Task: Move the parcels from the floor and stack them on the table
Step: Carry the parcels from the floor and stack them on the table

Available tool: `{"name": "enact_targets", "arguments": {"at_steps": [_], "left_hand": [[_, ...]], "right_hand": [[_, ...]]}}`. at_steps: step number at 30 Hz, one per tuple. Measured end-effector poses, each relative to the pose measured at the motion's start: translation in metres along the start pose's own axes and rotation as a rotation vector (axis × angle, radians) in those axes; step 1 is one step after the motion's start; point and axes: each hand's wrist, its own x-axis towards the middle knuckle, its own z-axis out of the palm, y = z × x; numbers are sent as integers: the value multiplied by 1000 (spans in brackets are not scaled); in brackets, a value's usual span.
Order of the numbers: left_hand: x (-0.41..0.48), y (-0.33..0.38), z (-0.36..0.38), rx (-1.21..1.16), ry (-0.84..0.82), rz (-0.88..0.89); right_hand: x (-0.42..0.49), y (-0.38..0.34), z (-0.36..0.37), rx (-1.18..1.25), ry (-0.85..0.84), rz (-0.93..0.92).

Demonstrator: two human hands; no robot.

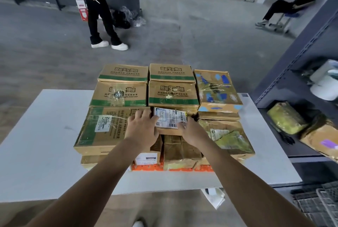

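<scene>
At the middle of the boxes (118, 95) stacked on the bench (45, 135), a small labelled parcel (169, 119) lies between both hands, its long axis running 9 to 3 o'clock. The left hand (141, 128) grips its 9 o'clock end, fingers (144, 114) curled over the top. The right hand (192, 132) holds the 3 o'clock end, thumb on the label. Neither hand is nearer. With boxes close at 12, 9 and 3 o'clock, the parcel likely needs lowering straight down.
</scene>
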Motion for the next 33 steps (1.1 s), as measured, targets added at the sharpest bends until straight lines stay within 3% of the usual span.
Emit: {"name": "enact_targets", "arguments": {"at_steps": [16, 21, 28, 33], "left_hand": [[2, 17, -10, -80, -4, -20], [-10, 28, -24, -152, 57, -89], [-75, 17, -40, -262, 150, -352], [-157, -17, -39, -245, 181, -569]], "right_hand": [[-12, 4, -15, -81, 119, -117], [-23, -13, -21, -123, 210, -241], [-51, -62, 1, 76, 86, -538], [-91, -120, 32, 91, -60, -656]]}}
